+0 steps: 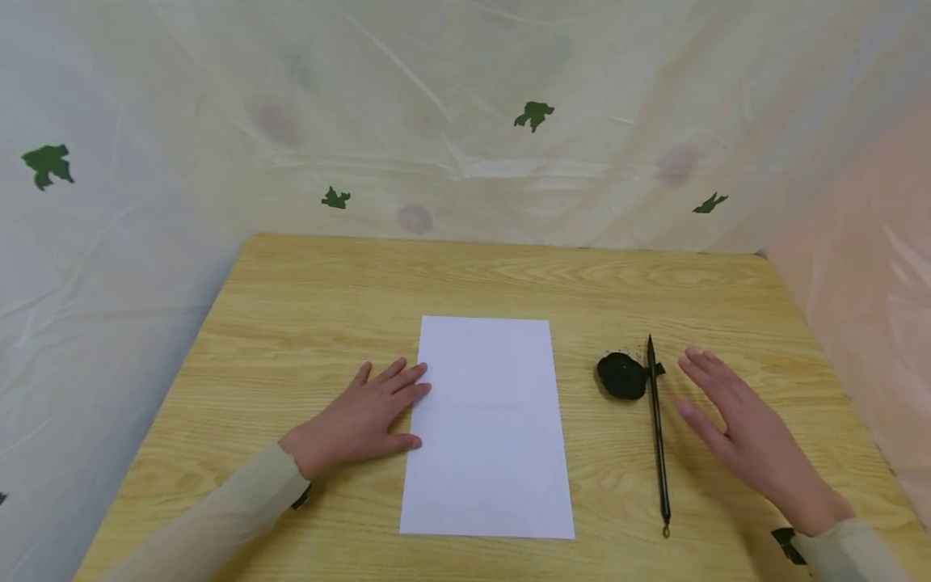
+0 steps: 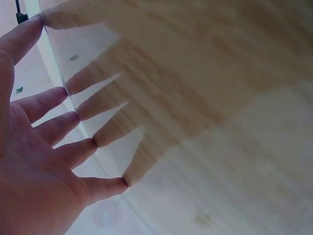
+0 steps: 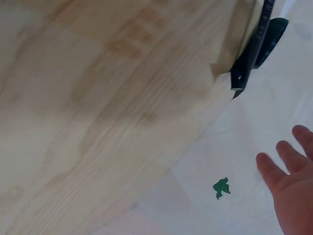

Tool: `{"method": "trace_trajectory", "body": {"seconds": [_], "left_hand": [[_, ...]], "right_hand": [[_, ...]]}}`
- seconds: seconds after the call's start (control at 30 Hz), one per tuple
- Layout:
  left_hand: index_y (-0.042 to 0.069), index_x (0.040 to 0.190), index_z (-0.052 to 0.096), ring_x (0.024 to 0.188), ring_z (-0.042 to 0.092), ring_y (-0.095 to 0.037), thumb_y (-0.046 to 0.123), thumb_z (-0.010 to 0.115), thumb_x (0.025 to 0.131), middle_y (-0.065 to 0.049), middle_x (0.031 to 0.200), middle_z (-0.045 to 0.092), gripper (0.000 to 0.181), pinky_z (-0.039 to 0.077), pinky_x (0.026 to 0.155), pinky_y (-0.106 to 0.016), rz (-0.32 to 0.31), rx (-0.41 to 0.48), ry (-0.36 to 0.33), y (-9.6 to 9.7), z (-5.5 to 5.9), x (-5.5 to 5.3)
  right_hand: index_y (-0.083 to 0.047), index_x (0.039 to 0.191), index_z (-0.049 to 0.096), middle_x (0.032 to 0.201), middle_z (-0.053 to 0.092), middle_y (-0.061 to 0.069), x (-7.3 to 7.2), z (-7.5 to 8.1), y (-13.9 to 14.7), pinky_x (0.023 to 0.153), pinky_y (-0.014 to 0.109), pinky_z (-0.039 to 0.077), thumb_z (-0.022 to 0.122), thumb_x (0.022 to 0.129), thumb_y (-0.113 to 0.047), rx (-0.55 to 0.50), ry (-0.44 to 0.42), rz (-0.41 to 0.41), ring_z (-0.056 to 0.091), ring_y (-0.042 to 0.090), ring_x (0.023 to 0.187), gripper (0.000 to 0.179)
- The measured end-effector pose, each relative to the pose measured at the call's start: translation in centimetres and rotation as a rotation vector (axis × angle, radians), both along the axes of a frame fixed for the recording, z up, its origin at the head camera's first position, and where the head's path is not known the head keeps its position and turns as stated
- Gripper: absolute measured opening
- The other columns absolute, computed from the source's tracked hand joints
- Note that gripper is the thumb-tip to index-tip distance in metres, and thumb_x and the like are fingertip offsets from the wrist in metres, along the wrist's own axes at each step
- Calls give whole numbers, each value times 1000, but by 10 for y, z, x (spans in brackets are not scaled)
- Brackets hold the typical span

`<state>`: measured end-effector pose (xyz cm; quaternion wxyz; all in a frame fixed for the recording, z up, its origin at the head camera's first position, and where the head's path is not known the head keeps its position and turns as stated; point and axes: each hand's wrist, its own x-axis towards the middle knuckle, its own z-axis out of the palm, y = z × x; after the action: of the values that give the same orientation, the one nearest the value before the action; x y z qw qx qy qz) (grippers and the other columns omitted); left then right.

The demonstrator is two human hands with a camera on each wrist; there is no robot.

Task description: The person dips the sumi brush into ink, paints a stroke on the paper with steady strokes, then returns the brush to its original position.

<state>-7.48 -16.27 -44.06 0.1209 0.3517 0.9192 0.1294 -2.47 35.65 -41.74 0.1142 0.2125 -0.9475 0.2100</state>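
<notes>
A sheet of white paper [image 1: 487, 428] lies flat on the wooden table in the head view. My left hand [image 1: 364, 416] rests at its left edge, fingers spread, with some fingertips over the margin. In the left wrist view that hand [image 2: 41, 152] has straight fingers, their tips down on the surface. Right of the paper sits a small black dish [image 1: 621, 376] with a short tab. A dark writing brush [image 1: 659, 436] leans across the tab, bristle tip pointing away from me. My right hand [image 1: 756, 440] is held just right of the brush, fingers extended, holding nothing.
The wooden table [image 1: 313, 291] has pale sheeting [image 1: 465, 178] along its back and sides, with green leaf-like patches [image 1: 534, 115] on it. Small dark specks [image 1: 624, 350] lie beside the dish. A dark strap shows under each sleeve cuff.
</notes>
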Motion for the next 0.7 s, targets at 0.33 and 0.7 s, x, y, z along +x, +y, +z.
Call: {"method": "trace_trajectory", "body": {"seconds": [0.33, 0.7], "left_hand": [[10, 156, 47, 156, 21, -35, 52, 71, 95, -8, 168, 31, 77, 19, 114, -75, 9, -12, -8, 0, 1, 0], [9, 155, 47, 156, 22, -36, 51, 71, 96, -9, 168, 32, 77, 19, 114, -76, 2, 9, -5, -1, 2, 1]], "right_hand": [[2, 131, 66, 137, 61, 21, -8, -19, 8, 116, 11, 22, 40, 110, -51, 59, 212, 231, 35, 6, 148, 63], [-9, 131, 70, 137, 63, 14, -8, -31, 7, 118, 14, 20, 29, 115, -42, 152, 199, 321, 45, 13, 142, 55]]}}
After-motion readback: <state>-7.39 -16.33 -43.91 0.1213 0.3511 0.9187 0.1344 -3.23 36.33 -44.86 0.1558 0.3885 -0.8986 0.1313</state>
